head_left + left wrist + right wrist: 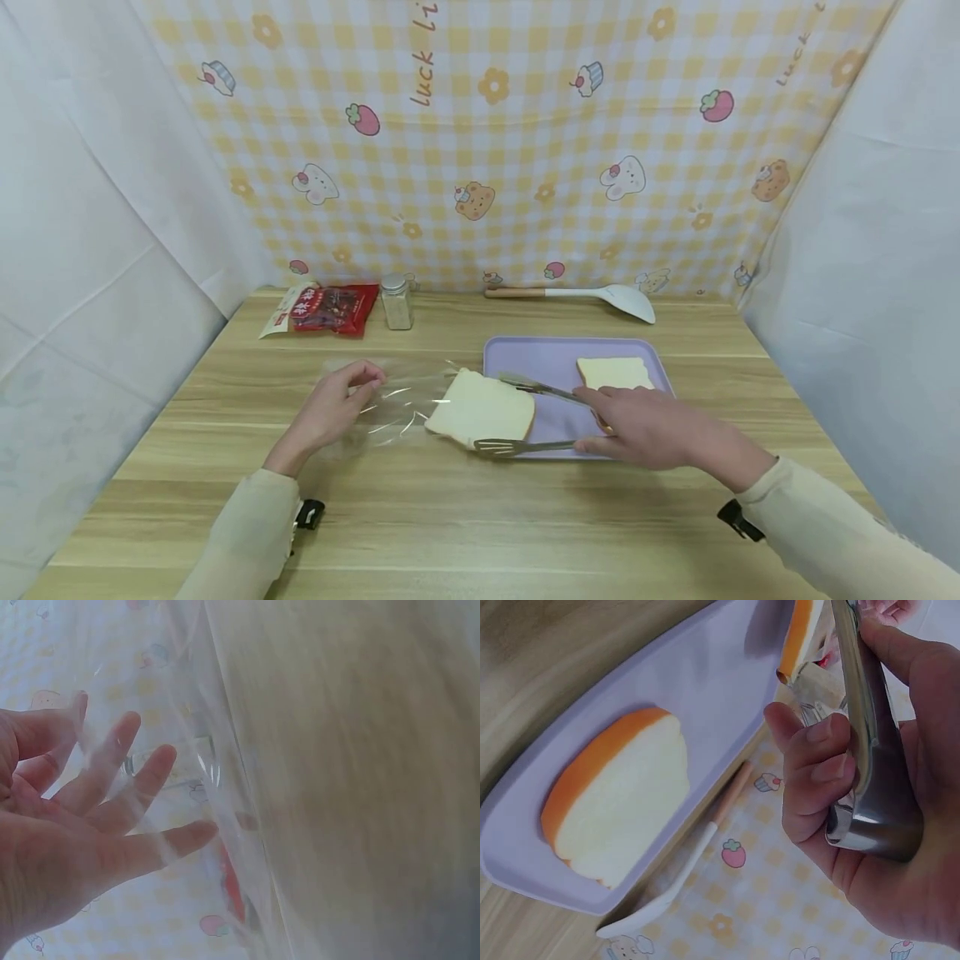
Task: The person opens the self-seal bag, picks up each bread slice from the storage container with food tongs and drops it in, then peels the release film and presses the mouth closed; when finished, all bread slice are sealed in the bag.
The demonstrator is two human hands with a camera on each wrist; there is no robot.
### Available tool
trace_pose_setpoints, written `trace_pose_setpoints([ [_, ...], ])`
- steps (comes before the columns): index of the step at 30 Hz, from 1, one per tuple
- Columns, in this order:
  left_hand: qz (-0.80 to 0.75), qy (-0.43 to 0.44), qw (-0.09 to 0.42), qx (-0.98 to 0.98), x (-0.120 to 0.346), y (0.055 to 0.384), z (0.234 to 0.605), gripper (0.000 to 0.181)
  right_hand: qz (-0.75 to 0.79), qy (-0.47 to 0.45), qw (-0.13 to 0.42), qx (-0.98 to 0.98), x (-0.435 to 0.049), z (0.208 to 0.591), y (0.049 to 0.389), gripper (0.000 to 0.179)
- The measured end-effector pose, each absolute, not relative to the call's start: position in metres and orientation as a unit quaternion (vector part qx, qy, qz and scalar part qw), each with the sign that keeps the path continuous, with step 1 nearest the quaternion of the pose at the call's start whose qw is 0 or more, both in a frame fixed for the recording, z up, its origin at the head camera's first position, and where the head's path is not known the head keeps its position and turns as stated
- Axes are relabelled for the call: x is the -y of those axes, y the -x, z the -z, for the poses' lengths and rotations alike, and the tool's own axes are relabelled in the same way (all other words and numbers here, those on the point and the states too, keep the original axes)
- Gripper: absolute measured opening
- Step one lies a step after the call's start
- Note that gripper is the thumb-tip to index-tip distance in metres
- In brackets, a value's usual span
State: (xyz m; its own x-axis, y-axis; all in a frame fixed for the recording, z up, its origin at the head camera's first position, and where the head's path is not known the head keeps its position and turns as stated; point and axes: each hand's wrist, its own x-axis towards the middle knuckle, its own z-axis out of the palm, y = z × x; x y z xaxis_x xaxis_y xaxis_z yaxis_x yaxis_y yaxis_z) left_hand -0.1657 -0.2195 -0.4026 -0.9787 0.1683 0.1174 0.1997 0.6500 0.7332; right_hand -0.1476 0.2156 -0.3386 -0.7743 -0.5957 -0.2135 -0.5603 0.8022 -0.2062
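My left hand [333, 408] pinches the edge of a clear plastic bag [401, 408] between thumb and forefinger; in the left wrist view its other fingers [154, 769] spread behind the film. Metal tongs [885, 802] lie in the grip of my right hand [652, 425]. Between their slotted ends is a white bread slice [483, 408] with a brown crust, tilted past the left edge of the lilac tray [540, 354]. The slice's left end meets the bag's film. A second bread slice [630, 795] lies on the tray's right side, partly behind my right hand in the head view.
Toward the back left are a red food packet [333, 310] and a small glass jar [396, 304] with a metal lid. A white spatula [592, 293] with a wooden handle lies behind the tray. Patterned cloth [487, 150] hangs at the wooden table's back edge.
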Motion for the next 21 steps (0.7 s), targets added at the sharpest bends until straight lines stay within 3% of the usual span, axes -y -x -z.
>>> trace_pose_setpoints([
  [11, 0.409, 0.102, 0.022, 0.907, 0.220, 0.165, 0.403, 0.018, 0.083, 0.310, 0.143, -0.936, -0.217, 0.341, 0.151, 0.073],
  [21, 0.402, 0.097, 0.022, 0.910, 0.223, 0.167, 0.403, 0.018, 0.100, 0.363, 0.105, -0.921, -0.225, 0.342, 0.156, 0.050],
])
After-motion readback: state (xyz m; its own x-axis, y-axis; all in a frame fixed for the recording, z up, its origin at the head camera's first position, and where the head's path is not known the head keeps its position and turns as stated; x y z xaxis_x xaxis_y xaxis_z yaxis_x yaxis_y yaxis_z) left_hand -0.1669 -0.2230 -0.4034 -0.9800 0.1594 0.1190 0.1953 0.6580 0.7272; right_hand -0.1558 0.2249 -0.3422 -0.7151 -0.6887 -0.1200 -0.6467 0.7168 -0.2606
